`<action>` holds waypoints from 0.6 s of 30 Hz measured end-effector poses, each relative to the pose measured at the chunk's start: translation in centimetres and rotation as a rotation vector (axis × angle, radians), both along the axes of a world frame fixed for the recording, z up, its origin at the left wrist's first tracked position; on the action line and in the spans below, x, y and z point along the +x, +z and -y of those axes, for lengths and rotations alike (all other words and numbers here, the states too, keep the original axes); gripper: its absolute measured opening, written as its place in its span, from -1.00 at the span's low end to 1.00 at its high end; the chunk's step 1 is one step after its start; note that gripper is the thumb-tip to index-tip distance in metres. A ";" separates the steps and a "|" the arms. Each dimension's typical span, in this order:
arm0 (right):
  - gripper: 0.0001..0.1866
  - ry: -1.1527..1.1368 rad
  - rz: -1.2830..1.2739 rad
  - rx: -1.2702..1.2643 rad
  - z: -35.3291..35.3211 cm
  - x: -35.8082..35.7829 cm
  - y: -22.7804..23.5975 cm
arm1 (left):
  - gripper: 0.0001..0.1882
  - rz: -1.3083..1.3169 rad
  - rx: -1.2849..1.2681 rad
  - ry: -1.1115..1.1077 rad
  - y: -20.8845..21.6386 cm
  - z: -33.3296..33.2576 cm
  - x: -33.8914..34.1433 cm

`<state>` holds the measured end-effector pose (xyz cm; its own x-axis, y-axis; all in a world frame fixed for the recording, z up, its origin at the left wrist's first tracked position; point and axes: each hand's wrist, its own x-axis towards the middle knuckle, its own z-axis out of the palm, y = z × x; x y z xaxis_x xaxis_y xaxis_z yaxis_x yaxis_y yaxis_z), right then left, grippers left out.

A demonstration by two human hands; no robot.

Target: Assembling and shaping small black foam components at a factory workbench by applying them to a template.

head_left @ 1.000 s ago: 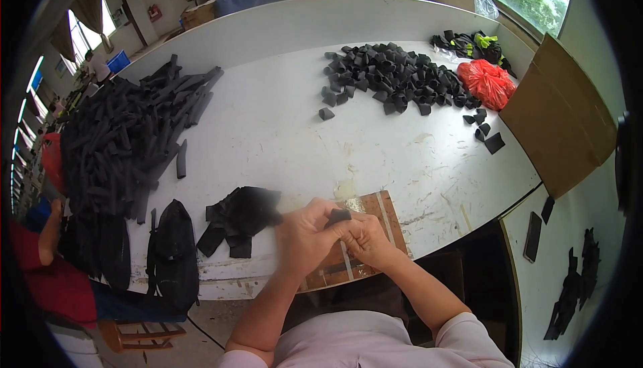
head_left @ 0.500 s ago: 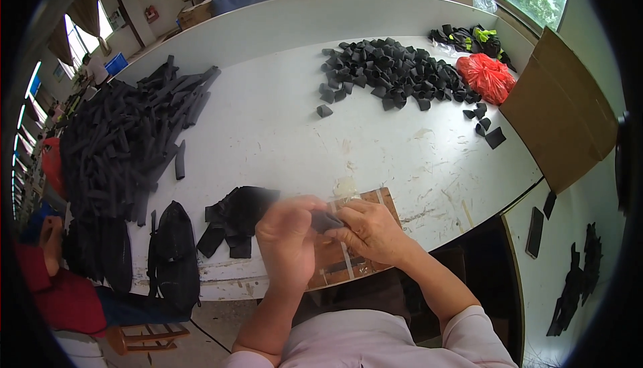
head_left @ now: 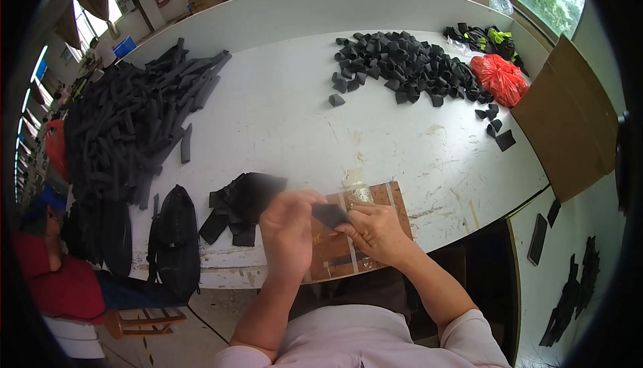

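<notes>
Reaching the near edge of the white table, the brown board lies beneath both hands, with bare surface beyond it between long black strips and short black pieces. Between the hands is a flat dark piece: the right hand pinches its right end, the left hand curls half-open at the other, its hold unclear.

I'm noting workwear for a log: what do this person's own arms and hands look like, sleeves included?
The left hand and right hand wear no gloves. The forearms are bare, with no watch or band showing. Short sleeves, pale pinkish white like the shirt, end near the elbows. The left hand is partly blurred, so a ring there can't be ruled out.
</notes>
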<state>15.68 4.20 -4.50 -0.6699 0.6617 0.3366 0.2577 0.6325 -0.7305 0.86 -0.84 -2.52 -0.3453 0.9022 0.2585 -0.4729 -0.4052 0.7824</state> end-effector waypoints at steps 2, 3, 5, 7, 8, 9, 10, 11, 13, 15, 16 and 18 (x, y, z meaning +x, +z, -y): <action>-0.76 0.022 -0.022 -0.118 0.0 0.1 -0.2 | -0.89 -0.044 -0.020 -0.002 -0.3 -0.1 0.7; -0.75 -0.013 0.047 -0.004 -0.3 0.3 0.9 | -0.87 -0.125 -0.070 0.028 -0.5 0.1 0.9; -0.72 -0.028 -0.064 -0.039 -0.6 0.1 4.0 | -0.87 -0.368 -0.241 0.201 -1.4 0.9 0.6; -0.67 -0.051 -0.439 -0.276 0.2 0.4 7.4 | -0.89 -0.533 -0.333 0.376 -4.5 1.8 -0.8; -0.64 -0.093 -0.644 -0.356 0.5 0.7 8.2 | -0.90 -0.609 -0.376 0.466 -6.5 2.2 -2.1; -0.62 -0.135 -0.685 -0.383 0.6 1.6 7.6 | -0.87 -0.792 -0.399 0.589 -7.7 2.4 -3.5; -0.59 -0.177 -0.723 -0.408 1.0 2.9 6.7 | -0.82 -0.880 -0.455 0.648 -8.6 2.5 -4.9; -0.58 -0.296 -0.667 -0.389 1.7 4.3 4.6 | -0.79 -0.979 -0.456 0.674 -9.0 2.2 -5.8; -0.57 -0.522 -0.521 -0.389 4.2 7.4 -0.9 | -0.70 -1.211 -0.467 0.732 -9.6 1.4 -7.6; -0.58 -0.752 -0.411 -0.464 8.2 10.7 -6.3 | -0.66 -1.366 -0.499 0.756 -10.0 0.0 -7.9; -0.59 -0.863 -0.394 -0.524 10.3 12.1 -8.7 | -0.63 -1.520 -0.526 0.774 -10.0 -0.7 -8.0; -0.58 -0.955 -0.219 -0.709 13.8 15.6 -14.0 | -0.71 -1.583 -0.665 0.715 -10.4 -1.5 -8.4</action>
